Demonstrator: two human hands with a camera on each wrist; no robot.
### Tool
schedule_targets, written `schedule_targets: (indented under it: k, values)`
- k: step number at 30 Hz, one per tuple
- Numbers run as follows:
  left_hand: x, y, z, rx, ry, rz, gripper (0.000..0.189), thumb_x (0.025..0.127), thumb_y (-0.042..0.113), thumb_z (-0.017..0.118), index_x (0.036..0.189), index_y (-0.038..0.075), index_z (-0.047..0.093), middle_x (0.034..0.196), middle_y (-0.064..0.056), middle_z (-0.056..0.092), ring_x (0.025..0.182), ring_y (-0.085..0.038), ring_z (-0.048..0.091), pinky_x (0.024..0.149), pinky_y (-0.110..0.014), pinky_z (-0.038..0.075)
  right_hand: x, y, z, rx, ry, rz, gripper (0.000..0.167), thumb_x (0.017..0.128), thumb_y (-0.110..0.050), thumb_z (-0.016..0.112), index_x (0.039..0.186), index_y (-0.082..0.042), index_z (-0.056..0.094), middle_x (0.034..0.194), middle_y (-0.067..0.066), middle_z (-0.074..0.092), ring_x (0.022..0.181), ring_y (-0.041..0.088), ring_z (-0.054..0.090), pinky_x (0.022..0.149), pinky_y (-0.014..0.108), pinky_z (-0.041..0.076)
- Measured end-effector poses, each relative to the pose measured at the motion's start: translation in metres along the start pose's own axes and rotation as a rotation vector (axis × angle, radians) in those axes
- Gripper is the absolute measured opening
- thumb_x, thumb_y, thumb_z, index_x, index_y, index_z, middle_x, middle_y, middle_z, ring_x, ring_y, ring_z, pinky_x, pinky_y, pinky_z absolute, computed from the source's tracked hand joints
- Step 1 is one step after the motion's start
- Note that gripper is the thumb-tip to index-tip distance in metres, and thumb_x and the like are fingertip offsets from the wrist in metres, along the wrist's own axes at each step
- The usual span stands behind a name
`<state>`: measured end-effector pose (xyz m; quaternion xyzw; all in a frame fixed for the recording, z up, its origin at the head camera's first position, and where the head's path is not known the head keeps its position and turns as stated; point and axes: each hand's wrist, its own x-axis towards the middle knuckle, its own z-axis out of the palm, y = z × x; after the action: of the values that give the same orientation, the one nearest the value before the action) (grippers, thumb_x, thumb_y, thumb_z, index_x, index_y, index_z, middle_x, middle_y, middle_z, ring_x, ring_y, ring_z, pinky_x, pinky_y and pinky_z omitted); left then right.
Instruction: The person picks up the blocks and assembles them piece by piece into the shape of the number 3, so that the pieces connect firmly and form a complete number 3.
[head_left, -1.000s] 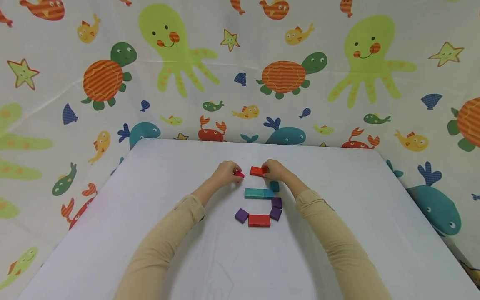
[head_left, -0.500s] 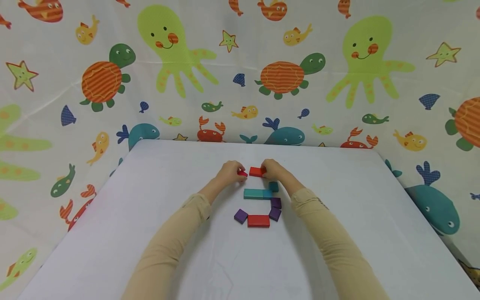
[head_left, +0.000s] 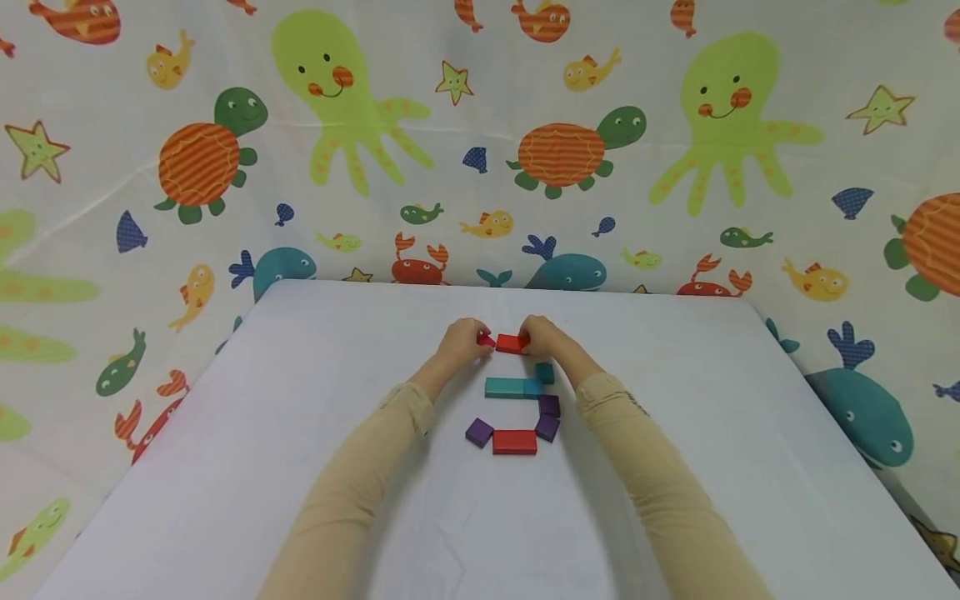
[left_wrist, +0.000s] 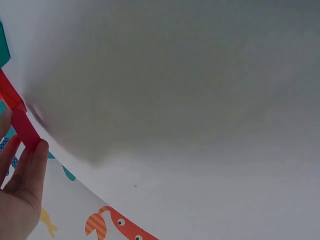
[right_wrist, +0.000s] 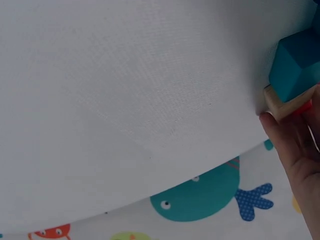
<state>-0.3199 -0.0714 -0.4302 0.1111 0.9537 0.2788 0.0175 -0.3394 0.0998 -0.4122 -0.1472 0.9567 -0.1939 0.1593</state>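
Note:
My left hand [head_left: 461, 343] pinches a small pinkish-red block [left_wrist: 26, 130] between thumb and fingers. One end of that block meets the left end of an orange-red block [head_left: 510, 344], as the left wrist view shows. At the orange-red block's other end is my right hand [head_left: 546, 337], its fingers gripping a bare-wood block [right_wrist: 282, 104] that the head view hides. Just nearer than this hand lies a dark teal block [head_left: 544, 372]. A long teal block [head_left: 503, 387] and a blue block [head_left: 532, 387] lie end to end below.
Two purple blocks [head_left: 549, 406] continue down the right side toward a red block [head_left: 514, 442] at the front. Another purple block [head_left: 479, 432] sits tilted at its left end. White cloth covers the table [head_left: 300, 400], and a sea-animal curtain [head_left: 480, 142] hangs behind.
My left hand has moved right with the pinkish-red block, bringing it up against the orange-red one. The right hand has stayed at the same spot among the blocks.

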Motion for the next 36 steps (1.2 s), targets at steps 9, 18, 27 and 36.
schedule_targets:
  k: [9, 18, 27, 36]
  values:
    - [0.005, 0.000, 0.005, 0.020, 0.008, 0.000, 0.032, 0.082, 0.012, 0.073, 0.111, -0.001, 0.067, 0.106, -0.014, 0.068, 0.094, -0.025, 0.059, 0.087, -0.034, 0.051, -0.001, -0.003, -0.003, -0.036, -0.012, 0.003, 0.030, 0.089, -0.003, 0.060, 0.117, 0.005, 0.055, 0.113, 0.019, 0.061, 0.102, 0.028, 0.054, 0.100, 0.040, 0.045]
    - [0.004, 0.000, 0.003, -0.002, -0.012, -0.049, 0.033, 0.081, 0.014, 0.074, 0.112, 0.003, 0.067, 0.104, -0.014, 0.065, 0.096, -0.024, 0.056, 0.088, -0.033, 0.050, 0.000, -0.002, -0.001, -0.042, 0.017, -0.025, 0.027, 0.088, -0.003, 0.061, 0.114, 0.006, 0.057, 0.110, 0.019, 0.062, 0.101, 0.028, 0.056, 0.098, 0.040, 0.046]
    - [0.007, -0.001, 0.003, 0.018, -0.032, -0.049, 0.034, 0.082, 0.014, 0.073, 0.113, 0.004, 0.066, 0.105, -0.014, 0.064, 0.097, -0.025, 0.055, 0.089, -0.033, 0.050, 0.005, -0.002, -0.003, -0.034, -0.016, 0.013, 0.028, 0.088, -0.003, 0.062, 0.115, 0.005, 0.057, 0.110, 0.018, 0.062, 0.102, 0.027, 0.056, 0.099, 0.040, 0.045]
    - [0.007, 0.000, 0.004, 0.030, -0.060, -0.051, 0.035, 0.082, 0.016, 0.073, 0.115, 0.004, 0.065, 0.105, -0.014, 0.064, 0.097, -0.024, 0.056, 0.088, -0.032, 0.051, 0.031, 0.023, 0.007, -0.021, -0.003, -0.047, 0.033, 0.084, -0.008, 0.069, 0.113, 0.005, 0.060, 0.110, 0.017, 0.064, 0.104, 0.027, 0.058, 0.095, 0.037, 0.048]
